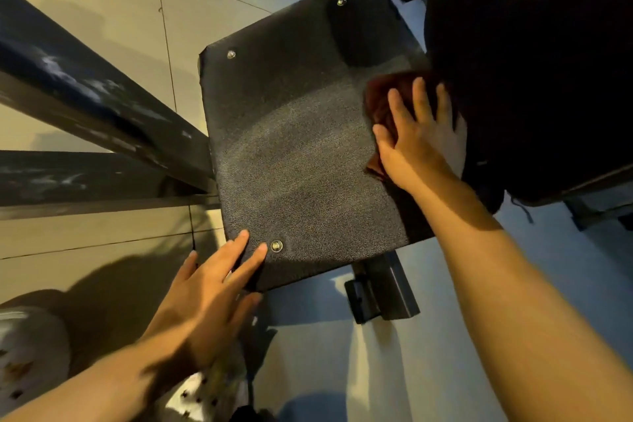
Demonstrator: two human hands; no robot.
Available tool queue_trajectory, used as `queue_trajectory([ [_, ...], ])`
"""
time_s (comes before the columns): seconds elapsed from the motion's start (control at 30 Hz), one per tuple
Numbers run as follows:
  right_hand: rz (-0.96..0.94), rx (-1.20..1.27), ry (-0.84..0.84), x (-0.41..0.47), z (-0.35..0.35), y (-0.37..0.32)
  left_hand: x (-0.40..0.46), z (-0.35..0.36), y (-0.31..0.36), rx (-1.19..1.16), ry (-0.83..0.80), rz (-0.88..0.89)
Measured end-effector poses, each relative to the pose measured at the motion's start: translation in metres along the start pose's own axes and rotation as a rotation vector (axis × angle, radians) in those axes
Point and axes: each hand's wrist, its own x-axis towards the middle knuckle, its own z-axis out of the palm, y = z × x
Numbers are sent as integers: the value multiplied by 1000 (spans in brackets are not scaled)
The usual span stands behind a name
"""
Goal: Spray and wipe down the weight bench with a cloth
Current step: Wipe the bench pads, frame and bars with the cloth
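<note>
The bench's black textured seat pad (pixel 294 147) fills the middle of the head view, with metal studs near its corners. My right hand (pixel 418 137) lies flat with straight, spread fingers on a dark red cloth (pixel 380 96), pressing it onto the pad's right side next to the dark back pad (pixel 531 62). My left hand (pixel 209 288) rests with straight fingers on the pad's near left corner, fingertips beside a stud (pixel 276 245). No spray bottle is in view.
Dark metal frame bars (pixel 85 89) slant across the left over a tiled floor. A black bracket (pixel 380 291) of the bench frame sits below the pad's near edge. White patterned fabric (pixel 30 353) shows at the bottom left.
</note>
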Motion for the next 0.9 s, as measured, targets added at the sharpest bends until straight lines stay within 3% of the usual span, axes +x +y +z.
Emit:
queue_trajectory([
  [0.17,-73,11,44,14,3,-13,0,-5,0,66,-56,-11],
  [0.4,-138,176,191,-107,32,-9,-2,-3,0,79,-77,-17],
  [0.53,-125,81,201,-47,23,-3,-2,-1,-2,93,-107,-17],
  [0.67,-99,37,95,7,17,-23,-1,-3,-7,136,-128,2],
  [0.8,-201,22,101,-8,24,-69,-1,-12,-14,117,-52,41],
  [0.9,-391,27,83,-49,44,-108,1,-20,-12,-66,119,-136],
])
